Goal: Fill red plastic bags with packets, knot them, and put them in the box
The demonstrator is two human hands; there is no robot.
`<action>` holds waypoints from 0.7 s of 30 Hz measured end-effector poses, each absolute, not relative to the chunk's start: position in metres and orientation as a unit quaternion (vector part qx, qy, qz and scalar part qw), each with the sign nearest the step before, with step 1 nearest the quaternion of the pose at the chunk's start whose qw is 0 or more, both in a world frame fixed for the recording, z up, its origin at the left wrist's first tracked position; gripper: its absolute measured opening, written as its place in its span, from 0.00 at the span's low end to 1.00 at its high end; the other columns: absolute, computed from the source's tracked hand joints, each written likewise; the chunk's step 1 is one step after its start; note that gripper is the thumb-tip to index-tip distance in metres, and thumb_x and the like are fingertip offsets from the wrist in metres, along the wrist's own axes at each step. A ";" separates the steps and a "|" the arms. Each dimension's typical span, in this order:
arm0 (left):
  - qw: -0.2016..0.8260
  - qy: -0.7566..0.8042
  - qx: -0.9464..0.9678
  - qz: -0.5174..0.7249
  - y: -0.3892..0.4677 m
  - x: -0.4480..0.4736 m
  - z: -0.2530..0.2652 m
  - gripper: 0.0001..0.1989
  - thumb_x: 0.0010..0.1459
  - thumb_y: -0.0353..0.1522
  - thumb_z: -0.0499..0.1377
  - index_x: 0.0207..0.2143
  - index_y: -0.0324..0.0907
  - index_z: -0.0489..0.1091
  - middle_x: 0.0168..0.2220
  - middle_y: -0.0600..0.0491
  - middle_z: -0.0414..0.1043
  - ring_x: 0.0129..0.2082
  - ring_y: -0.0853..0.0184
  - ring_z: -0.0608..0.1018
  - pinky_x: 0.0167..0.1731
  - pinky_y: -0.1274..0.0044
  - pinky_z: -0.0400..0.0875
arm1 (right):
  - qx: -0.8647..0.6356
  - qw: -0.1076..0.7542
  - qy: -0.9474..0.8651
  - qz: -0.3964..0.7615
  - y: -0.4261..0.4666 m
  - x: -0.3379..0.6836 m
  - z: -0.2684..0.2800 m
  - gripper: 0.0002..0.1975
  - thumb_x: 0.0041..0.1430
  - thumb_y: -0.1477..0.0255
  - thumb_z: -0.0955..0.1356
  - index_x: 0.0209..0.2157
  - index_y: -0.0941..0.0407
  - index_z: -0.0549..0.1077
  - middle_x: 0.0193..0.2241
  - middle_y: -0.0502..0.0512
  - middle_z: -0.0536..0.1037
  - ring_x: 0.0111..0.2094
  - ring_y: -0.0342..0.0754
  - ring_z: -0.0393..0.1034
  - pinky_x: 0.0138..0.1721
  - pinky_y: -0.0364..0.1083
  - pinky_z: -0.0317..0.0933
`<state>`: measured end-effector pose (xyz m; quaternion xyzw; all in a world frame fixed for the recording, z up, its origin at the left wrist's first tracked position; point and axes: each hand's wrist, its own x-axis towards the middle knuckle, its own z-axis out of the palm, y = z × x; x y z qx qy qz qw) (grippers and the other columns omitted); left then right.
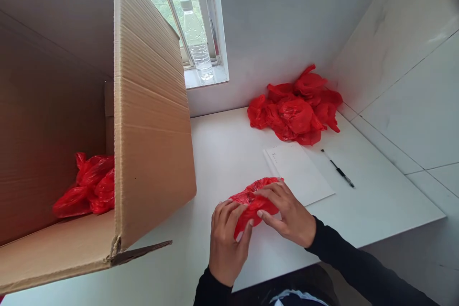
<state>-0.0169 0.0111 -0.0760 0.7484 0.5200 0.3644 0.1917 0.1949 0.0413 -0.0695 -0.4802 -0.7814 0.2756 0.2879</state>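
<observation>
A crumpled red plastic bag (257, 204) is between my two hands, just above or on the white table near its front edge. My left hand (228, 235) grips its left side, thumb and fingers curled over the plastic. On the right side, my right hand (286, 210) holds the bag with the thumb in front and the fingers over the top. Part of the bag is hidden behind my fingers. Just beyond the right hand lies a white paper pad (300, 172) with small writing at its top left corner.
A large open cardboard box (154, 138) stands on the left, with red plastic bags (89, 186) inside. A heap of red bags (296, 110) lies against the back wall. A black pen (337, 169) is right of the pad. A water bottle (196, 40) stands on the windowsill.
</observation>
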 end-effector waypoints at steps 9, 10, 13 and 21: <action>0.191 0.616 0.648 0.405 0.001 -0.034 -0.074 0.09 0.66 0.31 0.56 0.48 0.46 0.70 0.44 0.49 0.75 0.43 0.61 0.77 0.39 0.71 0.75 | -0.567 0.311 -0.666 0.372 0.034 0.214 -0.062 0.05 0.65 0.71 0.62 0.41 0.51 0.68 0.43 0.57 0.73 0.45 0.53 0.65 0.28 0.47 0.65; 0.197 0.609 0.659 0.395 0.001 -0.031 -0.071 0.14 0.65 0.32 0.57 0.53 0.46 0.68 0.48 0.48 0.74 0.47 0.59 0.76 0.43 0.69 0.75 | -0.559 0.314 -0.665 0.383 0.032 0.212 -0.060 0.08 0.63 0.73 0.62 0.44 0.51 0.67 0.44 0.56 0.73 0.46 0.53 0.65 0.32 0.48 0.67; 0.200 0.559 0.708 0.382 0.005 -0.022 -0.063 0.21 0.60 0.32 0.63 0.56 0.49 0.69 0.51 0.49 0.74 0.53 0.55 0.73 0.55 0.61 0.68 | -0.515 0.307 -0.706 0.377 0.032 0.204 -0.055 0.18 0.59 0.75 0.66 0.51 0.50 0.66 0.45 0.53 0.74 0.47 0.52 0.66 0.50 0.56 0.64; 0.188 0.688 0.552 0.431 -0.006 -0.035 -0.060 0.06 0.66 0.34 0.57 0.41 0.47 0.73 0.38 0.53 0.73 0.38 0.64 0.74 0.39 0.74 0.70 | -0.605 0.355 -0.552 0.450 0.028 0.221 -0.050 0.11 0.68 0.59 0.60 0.43 0.50 0.67 0.35 0.52 0.73 0.33 0.49 0.67 0.30 0.46 0.62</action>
